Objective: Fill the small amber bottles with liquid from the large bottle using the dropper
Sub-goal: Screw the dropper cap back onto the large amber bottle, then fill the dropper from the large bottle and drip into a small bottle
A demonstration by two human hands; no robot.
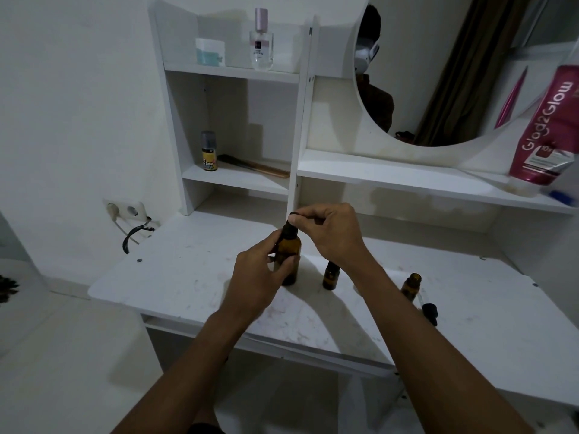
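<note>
The large amber bottle (289,252) stands on the white tabletop (194,277), and my left hand (257,277) is wrapped around its body. My right hand (329,230) pinches the black dropper top (287,226) that sits on the bottle's neck. A small amber bottle with a black cap (330,275) stands just right of the large one. Farther right is a second small amber bottle (411,286) with no cap on, tilted slightly. A loose black dropper cap (429,313) lies on the table in front of it.
White shelves rise behind the table, holding a perfume bottle (261,42), a white jar (210,51), a small spray can (209,151) and a comb (253,166). A round mirror (438,73) and a pink tube (548,130) are at right. A wall socket (125,209) sits at left.
</note>
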